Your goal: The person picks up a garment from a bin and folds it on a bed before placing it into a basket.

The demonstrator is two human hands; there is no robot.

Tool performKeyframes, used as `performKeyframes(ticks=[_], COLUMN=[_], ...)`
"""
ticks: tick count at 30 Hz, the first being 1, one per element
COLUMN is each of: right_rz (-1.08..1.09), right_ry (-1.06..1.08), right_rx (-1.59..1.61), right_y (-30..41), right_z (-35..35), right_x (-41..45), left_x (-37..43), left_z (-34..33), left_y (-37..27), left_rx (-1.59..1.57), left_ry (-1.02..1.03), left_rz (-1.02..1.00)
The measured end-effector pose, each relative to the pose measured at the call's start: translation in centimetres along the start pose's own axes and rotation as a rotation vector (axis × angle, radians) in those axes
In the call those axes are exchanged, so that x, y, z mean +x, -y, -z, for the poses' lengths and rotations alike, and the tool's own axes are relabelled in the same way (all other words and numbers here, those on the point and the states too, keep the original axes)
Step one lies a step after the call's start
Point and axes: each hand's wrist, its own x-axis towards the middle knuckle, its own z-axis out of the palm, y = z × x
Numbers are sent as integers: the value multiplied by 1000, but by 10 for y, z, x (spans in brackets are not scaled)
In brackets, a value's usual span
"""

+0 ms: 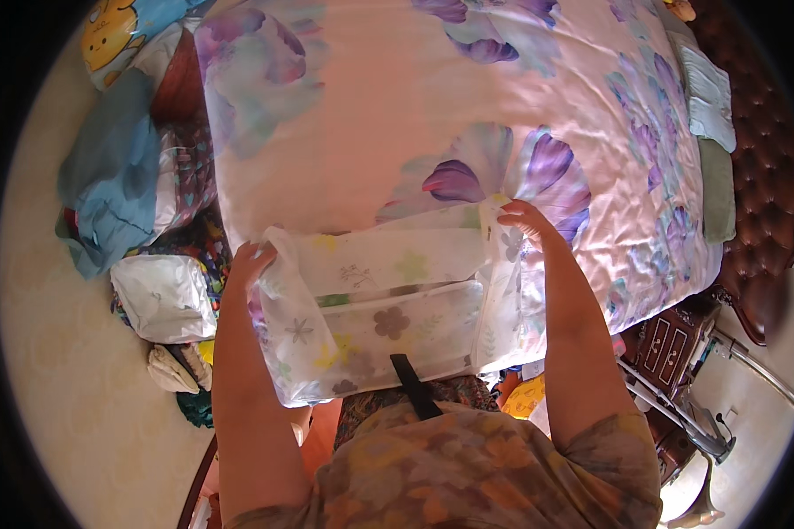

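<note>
Before me on the bed, a white floral-printed storage bag (397,324) stands with its top side open. Its thin fabric carries grey, yellow and green flowers. At the upper left corner, my left hand (255,262) grips the rim. My right hand (526,219) pinches the upper right corner between fingers and thumb. The bag's inside shows pale, and I cannot tell whether anything lies in it. A black strap (410,383) crosses the bag's near edge by my waist. Under the bag spreads a pink bedspread (370,159) with large purple and teal flowers.
Left of the bed are a blue cloth (109,172), a white plastic-wrapped bundle (165,297) and a yellow cartoon-print item (109,33). A tufted brown headboard (761,165) stands right, near folded cloths (709,96). Lower right are a dark wooden nightstand (668,337) and metal tubing (675,403).
</note>
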Motion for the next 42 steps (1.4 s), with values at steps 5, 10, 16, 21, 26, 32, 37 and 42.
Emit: performKeyframes(ticks=[5,10,16,21,26,32,37,42], right_rz=[-121,-121,-42,-66,-9,889,726,825], right_ry=[-62,88,-185,-366,-412,-879,71,62], right_rx=[51,224,323,325,147,-745,-186,-313], right_y=[28,7,-6,-21,-25,60,106,121], right_z=[-20,-5,13,19,26,-59,-211,-330], right_x=[-32,-32,-39,-38,-31,-78,-104,-103], left_x=[-15,-9,-21,-25,-29,-51,-68,-56], left_z=[10,15,40,32,32,38,34,39], left_y=[-10,-7,-5,-1,-7,-7,-37,-5], left_rx=[-34,-40,163,123,91,245,-290,-74], left_ry=[143,153,6,-179,-127,-91,121,45], left_rz=[129,189,79,-78,-162,-213,57,-91])
